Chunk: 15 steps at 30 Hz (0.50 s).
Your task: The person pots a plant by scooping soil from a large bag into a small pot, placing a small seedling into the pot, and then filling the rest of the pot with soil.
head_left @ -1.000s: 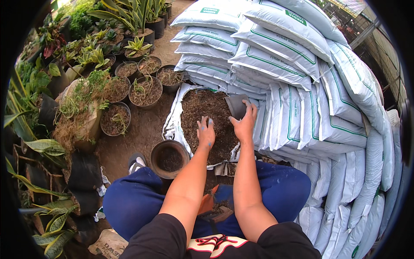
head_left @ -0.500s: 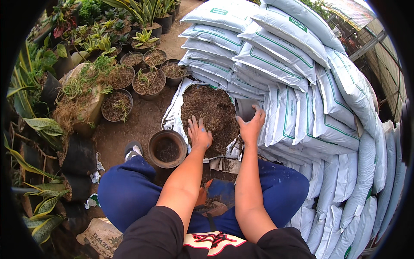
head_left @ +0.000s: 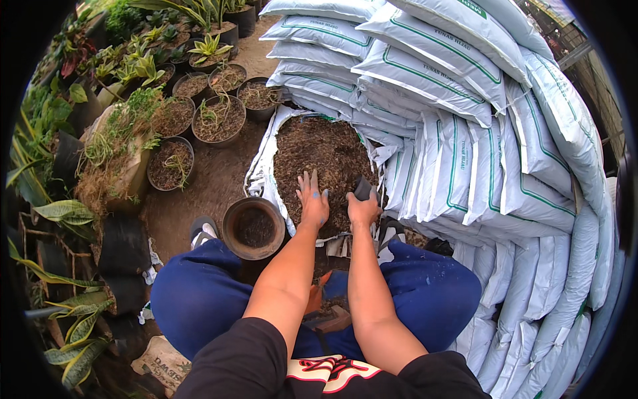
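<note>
Brown, crumbly potting soil [head_left: 316, 147] fills an opened white sack [head_left: 266, 161] in front of me. My left hand [head_left: 313, 203] rests on the soil, fingers stretched out and holding nothing. Close by on its right, my right hand [head_left: 363, 211] grips a small dark grey cup [head_left: 363, 187], tilted down at the soil. Much of the cup is hidden behind my fingers and in the soil. A round brownish pot [head_left: 231, 231] stands left of the sack by my left forearm, with dark soil low inside it.
White filled bags [head_left: 432, 73] are stacked high ahead and along my right. Several black pots [head_left: 219, 121] with soil and withered plants stand ahead left. Leafy potted plants [head_left: 73, 332] line the left edge. My bent knees [head_left: 193, 292] flank the work area.
My right hand has brought the cup left and down from the sack's right edge into the soil, nearer my left hand. The left hand stays on the soil, fingers now closer together.
</note>
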Each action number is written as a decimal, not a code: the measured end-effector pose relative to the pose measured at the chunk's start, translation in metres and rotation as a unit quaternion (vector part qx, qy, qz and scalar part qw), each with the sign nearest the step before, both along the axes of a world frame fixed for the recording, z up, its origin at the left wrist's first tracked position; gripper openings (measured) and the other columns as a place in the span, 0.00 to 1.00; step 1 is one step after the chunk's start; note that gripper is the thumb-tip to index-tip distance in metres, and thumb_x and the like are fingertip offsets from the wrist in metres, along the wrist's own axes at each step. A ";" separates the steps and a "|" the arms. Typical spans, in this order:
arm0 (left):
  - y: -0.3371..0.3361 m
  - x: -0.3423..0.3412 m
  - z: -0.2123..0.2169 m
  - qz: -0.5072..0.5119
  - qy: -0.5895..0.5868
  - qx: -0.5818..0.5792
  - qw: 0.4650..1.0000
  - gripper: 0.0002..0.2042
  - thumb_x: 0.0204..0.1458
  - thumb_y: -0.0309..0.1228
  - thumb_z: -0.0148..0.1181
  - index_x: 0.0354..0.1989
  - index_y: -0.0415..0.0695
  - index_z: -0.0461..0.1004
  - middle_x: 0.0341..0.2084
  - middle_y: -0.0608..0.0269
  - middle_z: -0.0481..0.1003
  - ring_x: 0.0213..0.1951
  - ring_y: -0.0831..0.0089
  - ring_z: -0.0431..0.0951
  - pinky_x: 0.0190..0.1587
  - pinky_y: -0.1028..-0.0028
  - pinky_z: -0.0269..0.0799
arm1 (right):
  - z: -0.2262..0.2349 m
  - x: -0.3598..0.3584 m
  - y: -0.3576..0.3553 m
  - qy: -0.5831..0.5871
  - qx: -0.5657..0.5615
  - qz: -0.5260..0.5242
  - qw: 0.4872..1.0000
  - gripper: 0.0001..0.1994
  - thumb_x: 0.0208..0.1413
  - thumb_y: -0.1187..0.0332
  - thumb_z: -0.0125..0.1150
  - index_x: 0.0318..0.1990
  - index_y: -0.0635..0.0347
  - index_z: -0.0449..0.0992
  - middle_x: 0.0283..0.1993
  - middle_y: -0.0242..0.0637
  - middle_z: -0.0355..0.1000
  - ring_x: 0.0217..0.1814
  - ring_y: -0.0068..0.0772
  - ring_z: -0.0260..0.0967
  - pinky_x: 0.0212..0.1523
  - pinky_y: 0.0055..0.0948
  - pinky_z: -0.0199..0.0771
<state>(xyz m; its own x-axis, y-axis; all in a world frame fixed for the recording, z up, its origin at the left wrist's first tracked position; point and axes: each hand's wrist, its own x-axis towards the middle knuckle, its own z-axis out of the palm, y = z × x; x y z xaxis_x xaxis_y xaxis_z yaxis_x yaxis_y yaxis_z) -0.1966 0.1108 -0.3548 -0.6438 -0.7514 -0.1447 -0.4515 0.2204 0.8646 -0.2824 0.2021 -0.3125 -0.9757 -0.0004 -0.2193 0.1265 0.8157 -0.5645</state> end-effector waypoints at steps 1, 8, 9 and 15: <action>-0.001 -0.002 -0.002 -0.014 -0.011 -0.006 1.000 0.33 0.66 0.26 0.51 0.79 0.46 0.46 0.79 0.43 0.40 0.80 0.46 0.31 0.77 0.43 0.29 | 0.000 -0.002 -0.005 -0.016 -0.016 0.017 1.000 0.48 0.46 0.52 0.74 0.77 0.45 0.59 0.67 0.71 0.63 0.69 0.72 0.57 0.69 0.59 0.62; -0.013 -0.023 0.000 -0.177 -0.002 -0.035 0.984 0.38 0.55 0.12 0.47 0.77 0.44 0.51 0.78 0.42 0.46 0.79 0.46 0.42 0.78 0.54 0.43 | 0.003 -0.023 -0.023 -0.072 -0.083 -0.034 0.993 0.47 0.43 0.54 0.74 0.75 0.46 0.63 0.68 0.66 0.61 0.67 0.69 0.61 0.69 0.56 0.64; -0.013 -0.027 0.006 -0.188 0.008 -0.022 0.982 0.38 0.55 0.12 0.46 0.77 0.44 0.52 0.77 0.41 0.47 0.78 0.46 0.43 0.78 0.54 0.44 | -0.004 -0.029 -0.019 -0.095 -0.125 -0.062 0.986 0.47 0.43 0.54 0.74 0.75 0.46 0.63 0.69 0.66 0.58 0.66 0.70 0.62 0.69 0.56 0.64; 0.012 -0.034 0.057 -0.024 0.063 0.080 0.995 0.32 0.55 0.15 0.49 0.72 0.39 0.61 0.67 0.37 0.66 0.71 0.43 0.63 0.71 0.54 0.61 | 0.009 -0.039 0.012 -0.092 -0.374 -0.041 0.922 0.47 0.39 0.70 0.78 0.73 0.54 0.65 0.62 0.57 0.66 0.58 0.53 0.72 0.56 0.49 0.80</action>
<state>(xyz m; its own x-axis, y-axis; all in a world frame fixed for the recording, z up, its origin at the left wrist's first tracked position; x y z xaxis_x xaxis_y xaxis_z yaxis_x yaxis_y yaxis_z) -0.2301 0.1230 -0.2982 -0.6986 -0.6934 -0.1764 -0.3305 0.0940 0.9391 -0.3215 0.2139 -0.3034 -0.9253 -0.1464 -0.3499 0.3210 0.1894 -0.9280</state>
